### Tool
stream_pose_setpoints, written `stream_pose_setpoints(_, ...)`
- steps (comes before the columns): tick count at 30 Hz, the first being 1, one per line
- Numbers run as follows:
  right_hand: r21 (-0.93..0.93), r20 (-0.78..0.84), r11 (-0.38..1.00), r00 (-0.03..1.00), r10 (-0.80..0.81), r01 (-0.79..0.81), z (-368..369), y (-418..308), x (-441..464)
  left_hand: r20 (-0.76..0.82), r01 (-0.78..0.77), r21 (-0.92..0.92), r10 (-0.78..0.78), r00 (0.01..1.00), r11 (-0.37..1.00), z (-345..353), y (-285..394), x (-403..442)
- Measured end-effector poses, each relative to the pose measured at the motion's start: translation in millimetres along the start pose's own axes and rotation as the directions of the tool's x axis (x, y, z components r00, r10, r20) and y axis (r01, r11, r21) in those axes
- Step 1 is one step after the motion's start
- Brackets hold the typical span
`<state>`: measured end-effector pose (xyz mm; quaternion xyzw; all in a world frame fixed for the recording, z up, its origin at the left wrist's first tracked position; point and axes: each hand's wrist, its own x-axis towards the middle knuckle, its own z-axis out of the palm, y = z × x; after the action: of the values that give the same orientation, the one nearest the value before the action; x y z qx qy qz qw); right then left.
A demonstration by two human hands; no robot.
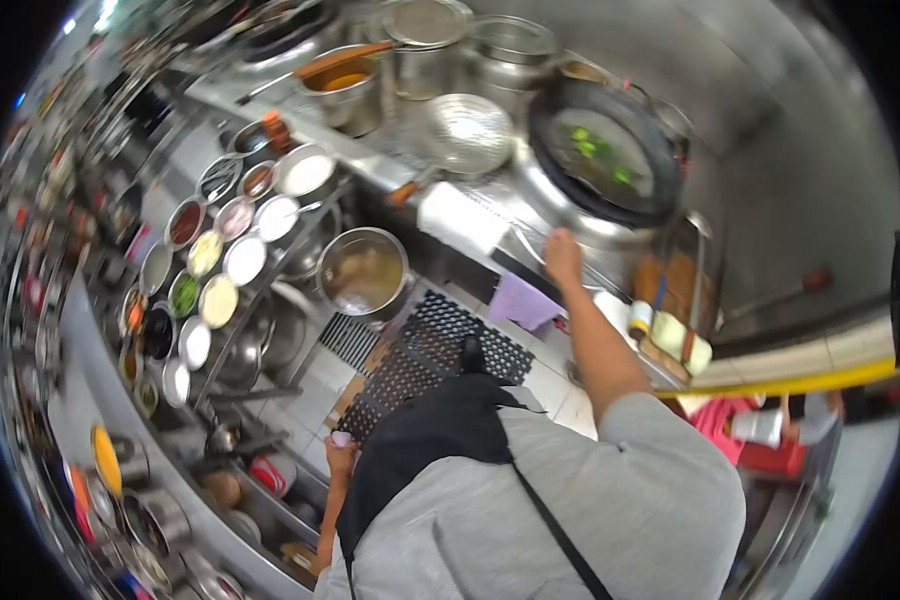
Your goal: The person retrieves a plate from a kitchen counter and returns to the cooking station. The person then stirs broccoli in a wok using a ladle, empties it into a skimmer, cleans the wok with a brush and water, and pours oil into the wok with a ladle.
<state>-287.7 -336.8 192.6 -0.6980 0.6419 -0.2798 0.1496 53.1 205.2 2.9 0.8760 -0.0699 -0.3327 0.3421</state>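
My right hand (562,258) is closed at the front edge of the stove, below the wok (610,150). What it grips, if anything, is hidden; a thin curved metal piece (526,240) lies beside it. Bright green pieces (588,142) float in the wok's liquid. Low at my left side, my left hand (341,462) is closed around a small pale lilac thing (341,439), perhaps bunched cloth. A lilac cloth (522,302) hangs from the stove front, and a white cloth (460,218) lies on the counter.
A perforated strainer (468,132) with a wooden handle rests near several metal pots (355,110). Left of me stands a rack of ingredient bowls (244,260) and a large pot of liquid (363,270). Black mats (420,350) cover the floor. A person in pink (725,420) is at right.
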Motion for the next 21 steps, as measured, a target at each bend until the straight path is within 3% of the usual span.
stream_pose_setpoints(2,-0.109,0.019,0.994,0.999,0.029,-0.027,-7,-14,-6,-0.009,-0.160,0.065,0.161,0.987,0.985,-2,48,10)
stream_pose_setpoints(4,-0.032,0.053,0.990,0.989,0.139,-0.137,-11,-19,-7,0.012,-0.189,0.080,0.188,0.982,0.979,2,74,12)
stream_pose_setpoints(6,-0.030,0.011,0.989,0.989,0.145,-0.144,-13,-20,-10,0.097,-0.237,0.070,0.230,0.968,0.969,10,67,32)
stream_pose_setpoints(7,-0.038,0.024,0.989,0.990,0.141,-0.140,-16,-23,-11,0.120,-0.181,0.013,0.178,0.977,0.983,19,55,42)
stream_pose_setpoints(9,-0.032,0.021,0.993,0.993,0.118,-0.118,-17,-27,-11,0.171,-0.257,0.144,0.232,0.958,0.956,22,48,36)
stream_pose_setpoints(10,-0.031,0.014,0.993,0.993,0.118,-0.118,-20,-27,-11,0.173,-0.263,0.141,0.238,0.956,0.954,26,8,56)
stream_pose_setpoints(12,-0.035,0.046,0.992,0.991,0.125,-0.124,-23,-32,-12,0.225,-0.425,0.412,0.362,0.904,0.806,48,-37,73)
stream_pose_setpoints(13,-0.051,0.031,0.994,0.995,0.097,-0.096,-22,-32,-12,0.348,-0.302,0.249,0.206,0.915,0.920,41,-43,62)
stream_pose_setpoints(21,-0.098,0.033,0.994,0.998,0.052,-0.048,-20,-36,-12,0.282,-0.178,0.337,0.081,0.956,0.925,37,-56,6)
